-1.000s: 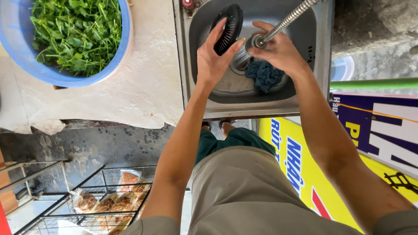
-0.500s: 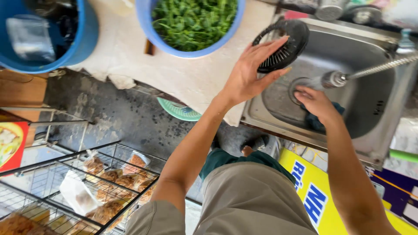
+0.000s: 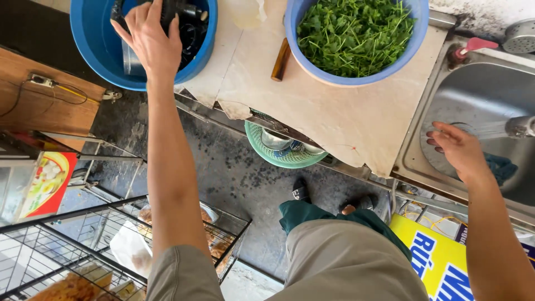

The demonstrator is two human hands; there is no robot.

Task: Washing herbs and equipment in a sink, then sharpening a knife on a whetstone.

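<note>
My left hand [image 3: 147, 42] reaches into a blue basin [image 3: 89, 61] at the top left, its fingers curled over a black slotted strainer [image 3: 186, 19] that sits among other dark items in the basin. My right hand [image 3: 454, 147] hovers in the steel sink [image 3: 473, 95] with fingers apart, holding nothing. Water runs from the faucet [image 3: 521, 125] onto it. A dark blue cloth [image 3: 501, 167] lies in the sink beside that hand.
A blue bowl [image 3: 312, 67] full of green leaves stands on the pale counter [image 3: 334, 117], beside a wooden-handled tool [image 3: 280, 60]. A green basket [image 3: 278, 159] of dishes hangs under the counter. Wire racks [image 3: 56, 251] with food stand lower left.
My left hand has carried the black strainer from the sink leftward, across the counter, into the blue basin. My right hand has stayed at the sink under the running water.
</note>
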